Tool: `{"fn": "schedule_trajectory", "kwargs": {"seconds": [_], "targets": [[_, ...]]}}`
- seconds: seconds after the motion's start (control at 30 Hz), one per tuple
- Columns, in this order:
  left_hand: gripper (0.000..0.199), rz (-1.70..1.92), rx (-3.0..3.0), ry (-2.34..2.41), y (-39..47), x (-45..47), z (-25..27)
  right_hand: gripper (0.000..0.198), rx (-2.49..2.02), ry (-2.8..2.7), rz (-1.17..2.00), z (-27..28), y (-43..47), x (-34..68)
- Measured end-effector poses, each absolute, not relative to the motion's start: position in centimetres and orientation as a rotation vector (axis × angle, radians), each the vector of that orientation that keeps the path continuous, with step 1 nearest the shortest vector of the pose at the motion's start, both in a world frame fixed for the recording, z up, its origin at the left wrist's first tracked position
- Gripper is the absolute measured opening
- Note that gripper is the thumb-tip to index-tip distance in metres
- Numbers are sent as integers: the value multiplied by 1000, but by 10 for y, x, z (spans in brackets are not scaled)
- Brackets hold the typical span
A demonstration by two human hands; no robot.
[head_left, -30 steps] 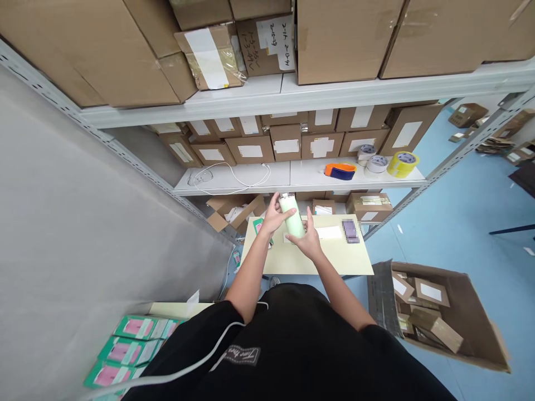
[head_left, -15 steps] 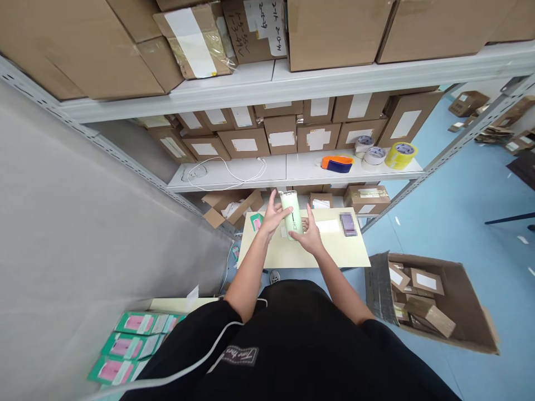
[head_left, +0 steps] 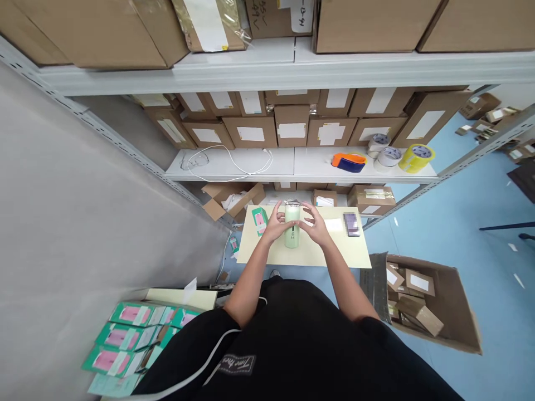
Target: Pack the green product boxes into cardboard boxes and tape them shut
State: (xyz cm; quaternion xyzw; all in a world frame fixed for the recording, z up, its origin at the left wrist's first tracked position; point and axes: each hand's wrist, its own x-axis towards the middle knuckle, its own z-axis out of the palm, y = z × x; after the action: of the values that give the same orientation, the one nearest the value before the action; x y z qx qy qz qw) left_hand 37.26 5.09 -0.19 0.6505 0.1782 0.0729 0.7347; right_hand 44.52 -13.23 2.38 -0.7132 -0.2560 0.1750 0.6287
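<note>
A pale green tumbler (head_left: 291, 236) with dark lettering and a clear-looking lid stands upright over the small cream table (head_left: 273, 257). My left hand (head_left: 276, 224) grips its left side, thumb across the front. From the right, my right hand (head_left: 315, 224) holds it too, its thumb meeting the lettering and its fingers curved near the lid. Whether the base touches the table I cannot tell. A green box with a pink picture (head_left: 259, 221) lies left of my hands. To the right are a white paper (head_left: 333, 224) and a phone-like dark object (head_left: 351, 224), partly blurred.
Above the table, a metal shelf (head_left: 251, 172) holds a white cable, tape rolls (head_left: 417, 158), an orange and blue tape dispenser (head_left: 349, 162) and cartons. A large open carton (head_left: 455, 312) with small boxes stands on the right floor. Green boxes (head_left: 112, 360) are stacked lower left.
The tumbler has turned from a slight tilt to upright, and its lettering has shifted. My right hand has moved up along its side. The camera view has shifted slightly.
</note>
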Motion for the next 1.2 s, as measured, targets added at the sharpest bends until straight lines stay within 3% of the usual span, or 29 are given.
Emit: {"fn": "schedule_trajectory", "kwargs": {"seconds": [0.13,0.3,0.43,0.7,0.8,1.03,1.2], "targets": [[123,77,1453,341,66,370,-10,74,-1694,-665,420,24,-104,455],[117,37,1456,275,84,371,-26,48,-1755,-811,417,12,-70,476],[113,38,1398,322,103,375,-49,49,-1759,-740,496,-2,-50,491],[55,27,1580,761,176,405,-127,48,-1794,-468,480,-27,-40,505],[62,-36,1806,933,204,417,-155,46,-1785,-378,498,-36,-41,502],[113,-362,2055,1048,253,431,-196,47,-1761,-194,514,-50,-46,474],[111,-505,2128,1011,267,431,-212,46,-1757,-121,494,-49,-47,464]]}}
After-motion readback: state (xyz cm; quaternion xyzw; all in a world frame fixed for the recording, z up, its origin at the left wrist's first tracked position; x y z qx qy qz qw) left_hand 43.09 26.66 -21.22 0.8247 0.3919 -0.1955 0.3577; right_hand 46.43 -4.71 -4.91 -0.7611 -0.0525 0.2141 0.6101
